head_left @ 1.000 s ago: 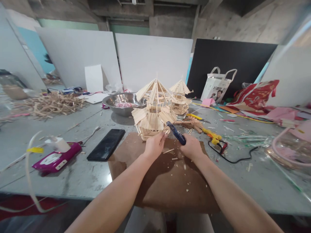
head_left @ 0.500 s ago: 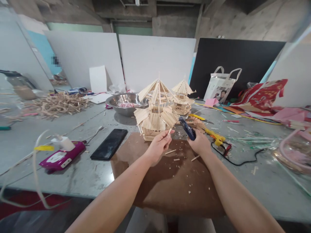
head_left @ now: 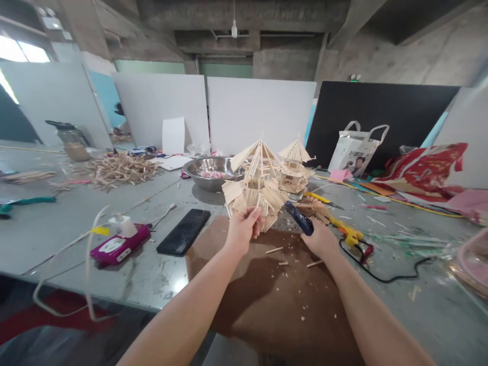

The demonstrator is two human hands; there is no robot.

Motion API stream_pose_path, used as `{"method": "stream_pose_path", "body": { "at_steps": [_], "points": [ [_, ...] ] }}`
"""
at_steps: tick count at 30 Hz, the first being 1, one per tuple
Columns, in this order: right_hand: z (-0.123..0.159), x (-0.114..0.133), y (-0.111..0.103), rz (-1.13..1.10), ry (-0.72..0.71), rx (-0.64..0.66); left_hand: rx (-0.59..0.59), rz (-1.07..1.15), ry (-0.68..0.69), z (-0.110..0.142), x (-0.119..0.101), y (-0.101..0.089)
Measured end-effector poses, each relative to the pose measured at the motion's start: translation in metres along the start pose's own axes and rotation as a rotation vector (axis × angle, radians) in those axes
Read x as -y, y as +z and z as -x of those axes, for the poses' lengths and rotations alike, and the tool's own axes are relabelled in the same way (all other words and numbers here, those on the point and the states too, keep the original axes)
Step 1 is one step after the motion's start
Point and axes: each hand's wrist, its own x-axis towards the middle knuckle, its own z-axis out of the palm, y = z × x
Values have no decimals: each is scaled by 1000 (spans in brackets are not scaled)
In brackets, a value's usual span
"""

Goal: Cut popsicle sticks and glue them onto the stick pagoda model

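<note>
Behind the wooden model [head_left: 253,190], a steel bowl [head_left: 202,183] held pink bits; the left grip [head_left: 244,231], pinching a stick [head_left: 258,204], had shifted leftward across the model, the right grip [head_left: 322,240] clasping a blue tool [head_left: 299,218]

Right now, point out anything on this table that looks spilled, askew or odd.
Loose stick pieces and pale crumbs lie scattered on the brown sheet, like stray trimmings. At left, the white cable beside the purple power strip droops below the front edge of the table, so it might snag.
</note>
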Motion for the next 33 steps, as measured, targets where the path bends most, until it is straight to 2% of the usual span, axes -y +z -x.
{"method": "stream_pose_path", "body": {
  "at_steps": [3,11,20,33],
  "points": [
    [0,-1,1,22,5,6,18,23,-16,-3,-16,2],
    [-1,-2,2,3,-63,6,-52,12,3,-32,-48,7],
    [0,-2,2,-2,-67,11,-43,74,-183,-56,-58,9],
    [0,-3,2,-25,-108,-4,13,124,-368,-65,-68,8]
  ]
}}
